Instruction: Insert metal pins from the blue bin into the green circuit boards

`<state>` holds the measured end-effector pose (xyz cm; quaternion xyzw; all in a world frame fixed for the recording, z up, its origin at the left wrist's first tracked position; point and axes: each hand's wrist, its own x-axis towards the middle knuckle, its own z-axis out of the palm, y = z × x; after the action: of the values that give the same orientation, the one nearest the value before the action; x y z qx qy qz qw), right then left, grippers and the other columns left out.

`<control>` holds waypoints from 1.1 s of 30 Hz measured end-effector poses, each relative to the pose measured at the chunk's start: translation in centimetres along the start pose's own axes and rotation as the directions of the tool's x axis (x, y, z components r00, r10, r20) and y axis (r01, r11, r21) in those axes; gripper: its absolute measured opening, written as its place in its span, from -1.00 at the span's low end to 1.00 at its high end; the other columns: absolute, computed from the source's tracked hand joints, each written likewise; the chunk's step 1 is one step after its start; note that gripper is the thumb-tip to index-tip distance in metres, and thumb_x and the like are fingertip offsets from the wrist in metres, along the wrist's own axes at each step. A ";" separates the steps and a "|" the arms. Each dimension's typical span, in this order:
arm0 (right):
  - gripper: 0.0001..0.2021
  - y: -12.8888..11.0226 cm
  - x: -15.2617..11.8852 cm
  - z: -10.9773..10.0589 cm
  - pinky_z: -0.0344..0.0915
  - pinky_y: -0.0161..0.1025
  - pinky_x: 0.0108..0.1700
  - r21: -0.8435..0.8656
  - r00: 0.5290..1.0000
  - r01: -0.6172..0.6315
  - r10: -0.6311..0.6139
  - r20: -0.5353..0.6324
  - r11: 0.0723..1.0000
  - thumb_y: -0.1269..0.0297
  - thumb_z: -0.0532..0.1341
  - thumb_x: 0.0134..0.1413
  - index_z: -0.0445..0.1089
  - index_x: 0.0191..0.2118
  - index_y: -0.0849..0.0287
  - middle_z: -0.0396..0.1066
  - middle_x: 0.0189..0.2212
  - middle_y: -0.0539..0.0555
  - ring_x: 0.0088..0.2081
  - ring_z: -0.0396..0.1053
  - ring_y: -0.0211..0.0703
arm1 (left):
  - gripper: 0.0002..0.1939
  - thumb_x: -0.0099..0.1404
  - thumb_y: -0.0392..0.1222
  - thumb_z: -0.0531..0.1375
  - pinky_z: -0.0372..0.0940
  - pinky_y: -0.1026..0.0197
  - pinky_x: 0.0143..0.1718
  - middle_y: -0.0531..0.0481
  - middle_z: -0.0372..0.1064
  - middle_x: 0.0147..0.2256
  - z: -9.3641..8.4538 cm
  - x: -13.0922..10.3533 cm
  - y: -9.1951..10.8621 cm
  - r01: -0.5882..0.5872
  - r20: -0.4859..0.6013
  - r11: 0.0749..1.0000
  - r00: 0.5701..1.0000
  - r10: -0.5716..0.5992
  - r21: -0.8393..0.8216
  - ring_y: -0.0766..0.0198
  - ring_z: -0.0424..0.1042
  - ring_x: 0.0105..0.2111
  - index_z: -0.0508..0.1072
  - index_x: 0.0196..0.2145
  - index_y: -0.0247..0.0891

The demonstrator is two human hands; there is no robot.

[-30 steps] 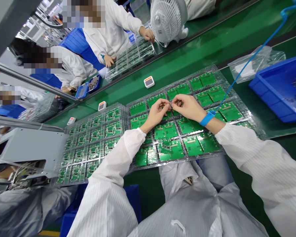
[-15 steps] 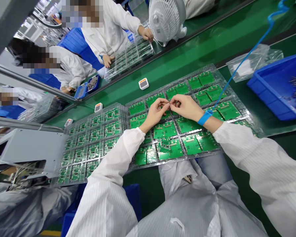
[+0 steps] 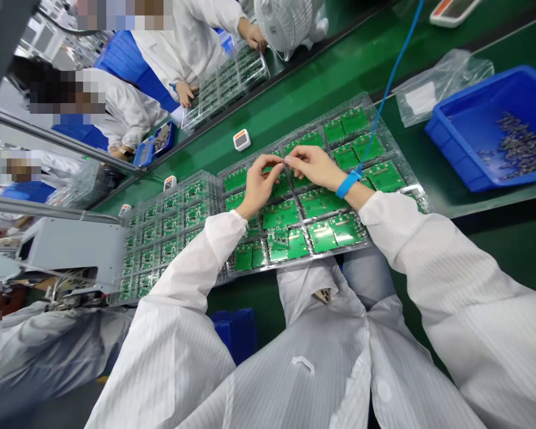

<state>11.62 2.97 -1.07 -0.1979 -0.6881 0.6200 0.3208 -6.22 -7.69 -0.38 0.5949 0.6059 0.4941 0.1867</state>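
Observation:
My left hand (image 3: pixel 259 183) and my right hand (image 3: pixel 313 167) meet fingertip to fingertip over a clear plastic tray (image 3: pixel 310 255). Both are closed in a pinch. Something tiny and dark seems to sit between the fingertips, too small to name. A blue wrist strap (image 3: pixel 348 183) with a coiled cord circles my right wrist. Green circuit boards (image 3: pixel 324 236) lie in the tray's compartments below the hands. At the near edge, one board with small chips (image 3: pixel 277 243) overlaps others. My hands hide part of the middle compartments.
Another tray of boards (image 3: pixel 170 225) lies to the left. On the right, a blue bin (image 3: pixel 462 152) holds many small metal parts (image 3: pixel 522 146), beside a clear plastic bag (image 3: pixel 442 86). A white timer (image 3: pixel 241 140) and fan (image 3: pixel 286 27) stand beyond. Co-workers in white coats (image 3: pixel 178 47) sit opposite.
The view has shifted, so the bench sits further left and higher in the picture and more of the bin shows. My hands keep their pinch, fingertips together above the tray.

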 end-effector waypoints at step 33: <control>-0.63 0.1 0.0 0.8 0.39 -0.30 -0.34 0.368 0.978 -0.067 -0.011 0.206 0.928 0.04 0.60 0.11 0.55 -0.21 0.19 0.55 -0.36 0.00 -0.36 0.44 -0.25 | -0.60 0.50 0.02 0.36 0.42 -0.30 0.30 -0.26 0.52 0.21 -2.3 -14.5 9.8 -0.115 0.278 0.689 0.952 -0.130 0.716 -0.22 0.50 0.25 0.50 0.19 -0.11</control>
<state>11.03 2.42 -1.21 -0.0785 -0.5843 0.7608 0.2711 0.41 -23.63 3.40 0.6866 0.7171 0.1155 0.0305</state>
